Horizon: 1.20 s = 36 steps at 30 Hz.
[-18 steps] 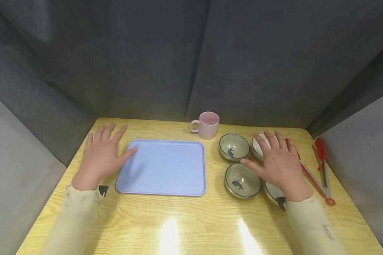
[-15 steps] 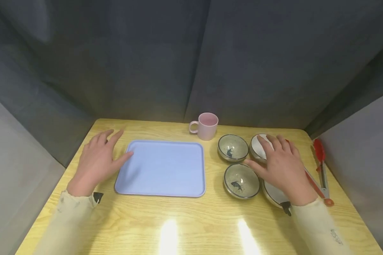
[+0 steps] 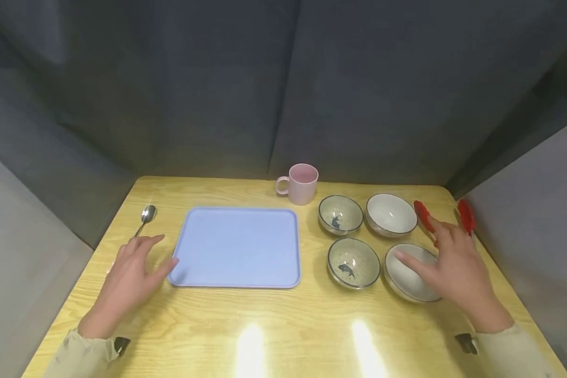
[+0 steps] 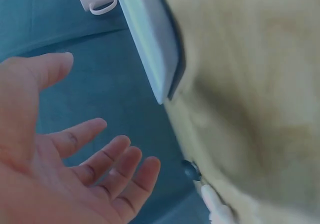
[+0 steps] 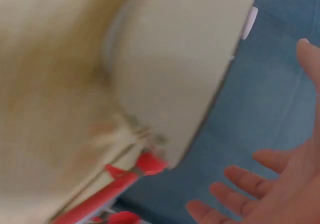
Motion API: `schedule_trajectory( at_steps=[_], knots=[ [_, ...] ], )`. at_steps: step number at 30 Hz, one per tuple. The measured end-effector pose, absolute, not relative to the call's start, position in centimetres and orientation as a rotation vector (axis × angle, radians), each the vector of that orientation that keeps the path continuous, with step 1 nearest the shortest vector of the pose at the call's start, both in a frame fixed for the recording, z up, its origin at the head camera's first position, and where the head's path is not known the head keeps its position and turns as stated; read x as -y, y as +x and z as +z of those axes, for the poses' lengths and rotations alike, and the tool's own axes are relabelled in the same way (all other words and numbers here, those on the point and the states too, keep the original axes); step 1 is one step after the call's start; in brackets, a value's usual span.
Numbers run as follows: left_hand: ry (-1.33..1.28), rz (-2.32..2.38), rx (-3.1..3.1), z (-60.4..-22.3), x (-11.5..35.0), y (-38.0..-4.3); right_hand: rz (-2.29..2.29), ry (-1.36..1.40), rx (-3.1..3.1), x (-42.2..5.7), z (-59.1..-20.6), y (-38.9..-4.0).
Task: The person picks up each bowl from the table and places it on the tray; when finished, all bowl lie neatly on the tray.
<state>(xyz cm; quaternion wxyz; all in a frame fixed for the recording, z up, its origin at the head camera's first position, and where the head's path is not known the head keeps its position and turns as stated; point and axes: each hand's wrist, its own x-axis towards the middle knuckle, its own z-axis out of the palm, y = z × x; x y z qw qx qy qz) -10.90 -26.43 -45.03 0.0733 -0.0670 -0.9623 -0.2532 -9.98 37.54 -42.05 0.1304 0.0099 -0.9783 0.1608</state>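
My left hand (image 3: 127, 275) hovers fingers spread by the left edge of the pale blue tray (image 3: 241, 247), holding nothing. Just beyond its fingers lies a metal spoon (image 3: 147, 214), its handle partly hidden by the hand. On the other side, my right hand (image 3: 453, 265) is spread and holds nothing; its thumb overlaps a pale-lined bowl (image 3: 403, 273) in the head view. Behind that bowl stands a white-lined bowl (image 3: 392, 212). Two bowls with a painted fish, one at the back (image 3: 340, 210) and one in front (image 3: 352, 275), stand to their left.
A pink mug (image 3: 303, 186) stands at the back of the wooden table (image 3: 198, 336), handle to the left. Red-tipped tongs (image 3: 466, 215) lie spread at the right, mostly hidden by the right hand. Dark cloth (image 3: 208, 94) hangs behind, with grey panels on both sides.
Both hands have drawn back toward the front edge and outward. The spoon and both right-hand bowls now show more fully. Tray, mug and bowls keep their places; the view shifts slightly.
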Motion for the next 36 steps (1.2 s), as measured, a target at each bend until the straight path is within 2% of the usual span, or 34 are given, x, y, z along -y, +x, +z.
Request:
schedule_trajectory(
  at_steps=[14, 27, 36],
  knots=[
    [-0.065, -0.973, 3.174, -46.4, 27.2, -9.8, 0.950, -0.178, 2.852, -39.9, -46.3, -6.9],
    [0.002, -1.163, 3.178, -47.1, 27.4, -9.9, 1.207, -0.080, 2.805, -39.9, -47.9, -5.7],
    [0.019, -1.306, 3.173, -47.9, 28.3, -10.5, 1.369, -0.219, 2.972, -40.2, -47.9, -5.5]
  ],
)
